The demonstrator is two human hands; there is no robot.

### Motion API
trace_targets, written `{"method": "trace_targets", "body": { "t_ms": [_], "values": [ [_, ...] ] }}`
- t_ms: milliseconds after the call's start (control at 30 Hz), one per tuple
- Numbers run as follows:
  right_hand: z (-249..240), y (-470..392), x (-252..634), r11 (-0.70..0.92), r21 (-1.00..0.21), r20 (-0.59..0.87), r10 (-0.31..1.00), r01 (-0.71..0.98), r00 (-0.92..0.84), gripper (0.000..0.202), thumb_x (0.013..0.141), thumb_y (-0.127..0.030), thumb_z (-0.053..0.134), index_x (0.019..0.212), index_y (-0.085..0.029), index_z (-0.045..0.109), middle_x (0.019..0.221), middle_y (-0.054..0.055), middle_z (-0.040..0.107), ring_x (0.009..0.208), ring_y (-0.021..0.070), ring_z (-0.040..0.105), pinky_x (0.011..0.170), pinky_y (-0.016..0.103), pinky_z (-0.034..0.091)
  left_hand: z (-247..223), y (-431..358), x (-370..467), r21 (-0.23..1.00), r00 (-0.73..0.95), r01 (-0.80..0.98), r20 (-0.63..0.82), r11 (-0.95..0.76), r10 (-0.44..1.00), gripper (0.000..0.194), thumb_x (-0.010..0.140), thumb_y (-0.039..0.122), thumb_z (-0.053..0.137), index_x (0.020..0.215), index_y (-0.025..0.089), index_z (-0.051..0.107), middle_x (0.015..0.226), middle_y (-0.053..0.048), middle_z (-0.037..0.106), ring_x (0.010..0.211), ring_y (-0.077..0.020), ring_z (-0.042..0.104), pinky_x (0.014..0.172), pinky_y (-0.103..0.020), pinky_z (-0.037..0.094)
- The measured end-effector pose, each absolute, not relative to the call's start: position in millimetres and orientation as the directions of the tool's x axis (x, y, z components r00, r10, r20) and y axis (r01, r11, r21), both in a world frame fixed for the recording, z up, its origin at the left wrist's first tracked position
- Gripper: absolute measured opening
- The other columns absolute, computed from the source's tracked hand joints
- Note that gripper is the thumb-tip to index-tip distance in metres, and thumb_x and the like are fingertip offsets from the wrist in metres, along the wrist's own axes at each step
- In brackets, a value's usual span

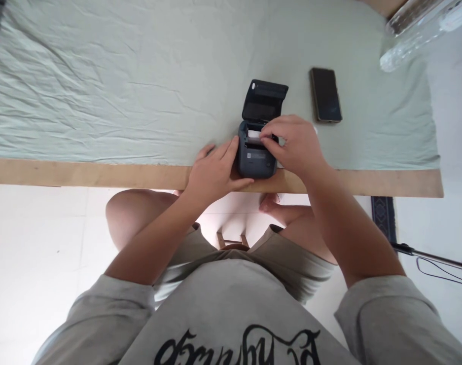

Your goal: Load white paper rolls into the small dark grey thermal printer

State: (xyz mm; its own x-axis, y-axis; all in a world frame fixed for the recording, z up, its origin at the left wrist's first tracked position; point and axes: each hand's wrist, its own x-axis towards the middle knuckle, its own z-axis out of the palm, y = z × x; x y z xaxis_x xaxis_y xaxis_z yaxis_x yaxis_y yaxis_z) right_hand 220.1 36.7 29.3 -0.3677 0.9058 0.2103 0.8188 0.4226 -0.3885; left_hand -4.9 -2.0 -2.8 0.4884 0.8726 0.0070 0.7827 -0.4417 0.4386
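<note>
A small dark label printer [258, 165] sits at the table's front edge with its lid [264, 100] raised and tilted back. Inside its bay lies a white paper roll [253, 134], partly covered by my fingers. My left hand [214, 170] steadies the printer, its fingers along the left side and the thumb at the front edge. From the right, my right hand [293, 142] reaches over the bay, thumb and fingertips pinched together at the right end of the roll.
A dark smartphone [325, 95] lies on the pale green cloth [158, 76], right of the printer. Clear plastic bottles or wrapping [409, 43] lie at the back right corner. The table's wooden edge [82, 172] runs in front of my knees.
</note>
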Motion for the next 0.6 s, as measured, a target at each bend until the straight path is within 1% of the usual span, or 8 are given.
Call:
{"method": "trace_targets", "body": {
  "t_ms": [67, 133, 233, 300, 367, 433, 500, 600],
  "values": [
    [29.2, 28.8, 220.0, 0.445, -0.392, 0.253, 0.894, 0.805, -0.37, 0.015, 0.093, -0.025, 0.06, 0.092, -0.028, 0.075, 0.106, 0.005, 0.079, 0.104, 0.0294, 0.07, 0.095, 0.05, 0.053, -4.0, -2.0, -5.3, 0.451, 0.486, 0.774, 0.028, -0.445, 0.873, 0.103, 0.087, 0.062, 0.072, 0.164, 0.01, 0.029, 0.159, -0.02, 0.051, 0.141, -0.0341, 0.055, 0.125, -0.046, 0.028],
    [26.8, 18.7, 219.5, 0.463, -0.396, 0.285, 0.883, 0.793, -0.373, 0.019, 0.094, -0.026, 0.058, 0.091, -0.028, 0.076, 0.103, 0.004, 0.079, 0.101, 0.028, 0.07, 0.094, 0.049, 0.053, -5.2, -2.1, -5.7, 0.458, 0.493, 0.761, 0.053, -0.459, 0.869, 0.104, 0.086, 0.062, 0.073, 0.166, 0.015, 0.026, 0.159, -0.017, 0.051, 0.138, -0.0339, 0.057, 0.123, -0.048, 0.03],
    [21.7, 2.9, 219.2, 0.504, -0.387, 0.34, 0.856, 0.772, -0.388, 0.021, 0.094, -0.029, 0.057, 0.094, -0.026, 0.077, 0.1, 0.005, 0.078, 0.096, 0.0266, 0.069, 0.093, 0.049, 0.053, -6.1, -2.3, -6.5, 0.431, 0.523, 0.749, 0.082, -0.503, 0.848, 0.087, 0.088, 0.059, 0.073, 0.162, 0.029, 0.039, 0.156, -0.014, 0.054, 0.136, -0.0341, 0.059, 0.122, -0.05, 0.032],
    [21.9, -3.8, 220.1, 0.514, -0.373, 0.384, 0.843, 0.772, -0.376, 0.021, 0.094, -0.031, 0.057, 0.099, -0.025, 0.076, 0.103, 0.007, 0.077, 0.099, 0.0276, 0.069, 0.096, 0.05, 0.052, -5.7, -2.2, -7.0, 0.413, 0.544, 0.743, 0.085, -0.527, 0.835, 0.075, 0.09, 0.058, 0.072, 0.157, 0.034, 0.048, 0.154, -0.014, 0.054, 0.135, -0.0343, 0.059, 0.121, -0.051, 0.033],
    [27.1, -4.0, 221.4, 0.474, -0.354, 0.415, 0.852, 0.806, -0.319, 0.022, 0.095, -0.032, 0.056, 0.107, -0.026, 0.074, 0.11, 0.009, 0.075, 0.107, 0.0294, 0.068, 0.101, 0.053, 0.051, -4.5, -2.0, -7.4, 0.415, 0.556, 0.737, 0.076, -0.534, 0.827, 0.071, 0.092, 0.058, 0.07, 0.155, 0.035, 0.05, 0.154, -0.015, 0.053, 0.135, -0.0345, 0.059, 0.12, -0.051, 0.034],
    [35.5, 3.3, 221.9, 0.402, -0.327, 0.433, 0.868, 0.855, -0.243, 0.026, 0.094, -0.029, 0.056, 0.117, -0.028, 0.068, 0.119, 0.011, 0.073, 0.117, 0.0302, 0.066, 0.106, 0.053, 0.05, -2.6, -1.7, -7.7, 0.424, 0.561, 0.734, 0.062, -0.53, 0.826, 0.068, 0.093, 0.056, 0.07, 0.155, 0.036, 0.051, 0.154, -0.015, 0.052, 0.138, -0.035, 0.056, 0.121, -0.053, 0.033],
    [43.0, 15.2, 220.6, 0.339, -0.294, 0.429, 0.882, 0.894, -0.194, 0.038, 0.09, -0.024, 0.058, 0.128, -0.028, 0.06, 0.132, 0.012, 0.069, 0.128, 0.0295, 0.061, 0.114, 0.051, 0.048, -0.7, -1.6, -7.8, 0.434, 0.564, 0.73, 0.053, -0.528, 0.824, 0.064, 0.094, 0.053, 0.069, 0.153, 0.036, 0.053, 0.156, -0.015, 0.051, 0.14, -0.0358, 0.054, 0.121, -0.054, 0.033],
    [46.2, 31.7, 216.1, 0.311, -0.277, 0.369, 0.908, 0.909, -0.198, 0.054, 0.089, -0.022, 0.057, 0.142, -0.028, 0.049, 0.15, 0.012, 0.059, 0.143, 0.0292, 0.053, 0.122, 0.051, 0.042, 0.8, -1.9, -8.1, 0.428, 0.572, 0.727, 0.056, -0.538, 0.818, 0.054, 0.095, 0.049, 0.068, 0.147, 0.035, 0.059, 0.155, -0.016, 0.05, 0.138, -0.0362, 0.055, 0.12, -0.055, 0.035]
  ]
}}
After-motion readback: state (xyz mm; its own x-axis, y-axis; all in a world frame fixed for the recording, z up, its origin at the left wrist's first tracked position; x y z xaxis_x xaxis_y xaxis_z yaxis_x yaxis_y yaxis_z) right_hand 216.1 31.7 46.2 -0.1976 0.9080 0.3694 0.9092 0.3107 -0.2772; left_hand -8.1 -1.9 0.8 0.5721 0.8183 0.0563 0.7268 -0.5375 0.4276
